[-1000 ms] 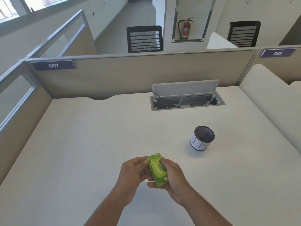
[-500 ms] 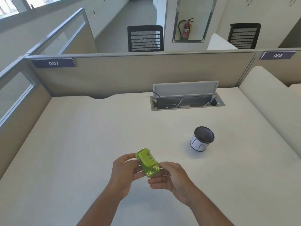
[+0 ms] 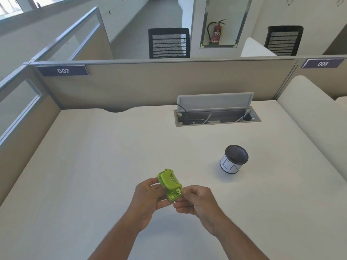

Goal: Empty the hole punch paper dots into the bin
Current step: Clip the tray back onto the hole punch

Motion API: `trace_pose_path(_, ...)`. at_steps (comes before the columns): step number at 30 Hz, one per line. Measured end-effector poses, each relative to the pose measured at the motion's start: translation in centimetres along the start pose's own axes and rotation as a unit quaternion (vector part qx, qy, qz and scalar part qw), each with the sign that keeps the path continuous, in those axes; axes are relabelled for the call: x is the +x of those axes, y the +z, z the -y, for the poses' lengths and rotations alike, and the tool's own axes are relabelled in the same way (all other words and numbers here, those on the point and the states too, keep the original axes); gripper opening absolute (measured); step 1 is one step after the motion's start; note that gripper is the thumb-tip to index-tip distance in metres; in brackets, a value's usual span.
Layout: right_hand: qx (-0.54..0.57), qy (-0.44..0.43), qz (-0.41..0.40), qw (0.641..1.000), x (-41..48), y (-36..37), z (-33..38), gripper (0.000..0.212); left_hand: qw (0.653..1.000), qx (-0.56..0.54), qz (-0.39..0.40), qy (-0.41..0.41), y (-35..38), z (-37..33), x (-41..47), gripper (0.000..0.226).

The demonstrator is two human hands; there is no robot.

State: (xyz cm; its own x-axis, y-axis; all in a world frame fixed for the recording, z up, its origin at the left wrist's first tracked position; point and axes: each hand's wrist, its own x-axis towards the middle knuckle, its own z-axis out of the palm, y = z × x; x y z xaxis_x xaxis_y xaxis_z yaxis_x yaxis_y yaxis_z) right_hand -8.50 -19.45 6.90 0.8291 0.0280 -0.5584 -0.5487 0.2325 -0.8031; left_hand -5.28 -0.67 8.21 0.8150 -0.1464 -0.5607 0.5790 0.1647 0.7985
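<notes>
A small lime-green hole punch [image 3: 170, 183] is held above the desk near its front middle, tilted with its lever end pointing away from me. My left hand [image 3: 148, 199] grips its left side and underside. My right hand [image 3: 197, 201] pinches its near end with the fingertips. A small round bin [image 3: 233, 162] with a dark mesh inside and a white patterned wall stands on the desk to the right and farther back, well apart from both hands. No paper dots show.
The cream desk [image 3: 93, 156] has an open cable tray [image 3: 216, 117] with a raised lid at the back. Beige partition panels [image 3: 150, 85] close the back and left sides. A raised cream ledge [image 3: 315, 128] borders the right.
The hole punch has turned from lying along my right palm to leaning left, held mainly by my left hand; my right hand slid back to its near end.
</notes>
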Motion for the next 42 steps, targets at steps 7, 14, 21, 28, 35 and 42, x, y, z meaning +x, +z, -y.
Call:
trace_pose_path(7, -0.037, -0.013, -0.033, 0.999, 0.4, -0.2, -0.3, 0.017, 1.0, 0.005, -0.025, 0.002, 0.0, 0.3, 0.3, 0.031)
trace_pose_path(14, -0.249, -0.111, -0.136, 0.952, 0.9, 0.7, -0.2, 0.018, 0.998, 0.059, -0.015, -0.001, 0.2, 1.4, 0.4, 0.033)
trace_pose_path(21, -0.354, -0.08, -0.123, 0.924, 1.0, 1.8, -0.1, 0.038, 0.997, 0.08, 0.002, -0.003, 0.4, 3.0, 1.4, 0.038)
trace_pose_path(28, -0.332, -0.041, -0.15, 0.93, 2.5, 0.9, -0.3, 0.046, 0.988, 0.154, 0.012, -0.004, 0.3, 4.2, 3.0, 0.037)
trace_pose_path(35, -0.331, -0.025, -0.238, 0.913, 5.2, -1.4, -0.7, 0.035, 0.781, 0.609, -0.041, 0.135, -2.1, 4.3, 6.1, 0.063)
trace_pose_path(42, -0.349, -0.019, -0.279, 0.895, 7.6, -2.4, 0.1, 0.034, 0.659, 0.734, -0.045, 0.159, -3.4, 3.5, 8.7, 0.083)
